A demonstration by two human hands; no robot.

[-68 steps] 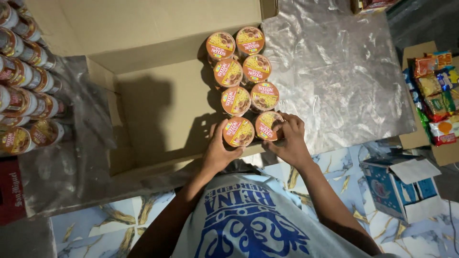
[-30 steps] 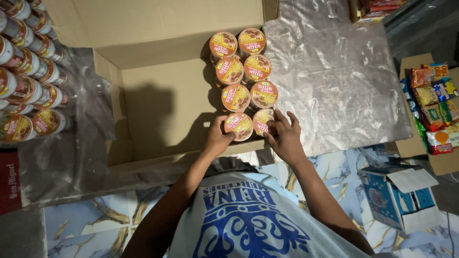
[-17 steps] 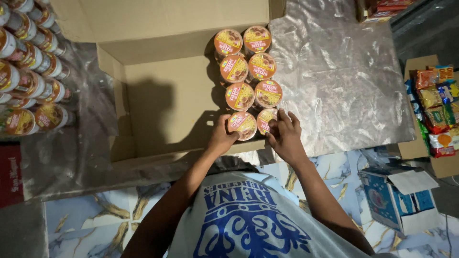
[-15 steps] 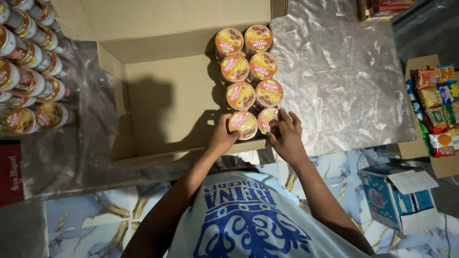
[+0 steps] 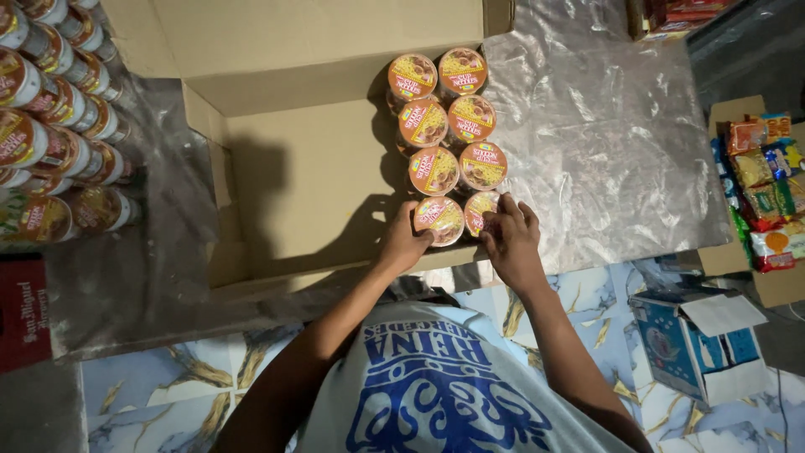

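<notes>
Head view shows our left hand (image 5: 404, 243) cupped against the near-left noodle cup (image 5: 438, 220), fingers wrapped on its side. Our right hand (image 5: 511, 243) lies over the near-right noodle cup (image 5: 480, 210), fingers together on its lid and rim. Both cups stand at the near end of a double row of cups (image 5: 444, 126) that runs toward the far wall along the right side of the open cardboard box (image 5: 310, 176). Left of the row the box floor is bare. Crinkled plastic sheet (image 5: 604, 143) lies to the right, and more wrapped cups (image 5: 50, 126) are stacked at far left. We judge that the two near cups, tight against their neighbours and the near flap, could tip or dent their foil lids if pressed unevenly.
</notes>
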